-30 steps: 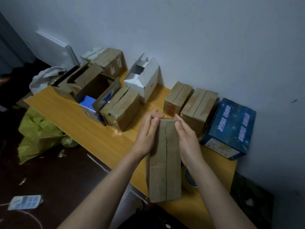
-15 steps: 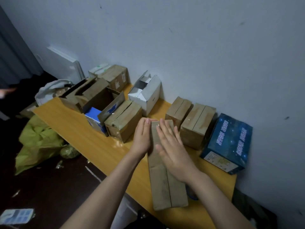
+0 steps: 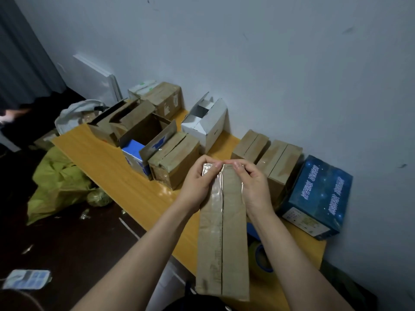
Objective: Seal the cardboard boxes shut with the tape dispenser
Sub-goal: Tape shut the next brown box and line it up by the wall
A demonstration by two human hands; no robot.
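Now gripping the long cardboard box (image 3: pixel 224 243) at its twelve-o'clock end with left hand (image 3: pixel 197 182) and right hand (image 3: pixel 253 187), pressing clear tape (image 3: pixel 216 191) over the edge, no longer smoothing flat. Lying on the surface (image 3: pixel 107 171), probably nearly sealed.

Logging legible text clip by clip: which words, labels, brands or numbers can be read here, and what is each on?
No text here is legible enough to quote.
White print in columns on the blue box: too blurred.
White label on its side: too small.
Dark print on the back box: blurred.
Blue marks on the open flap: unreadable.
Faint marks on the long box: unreadable.
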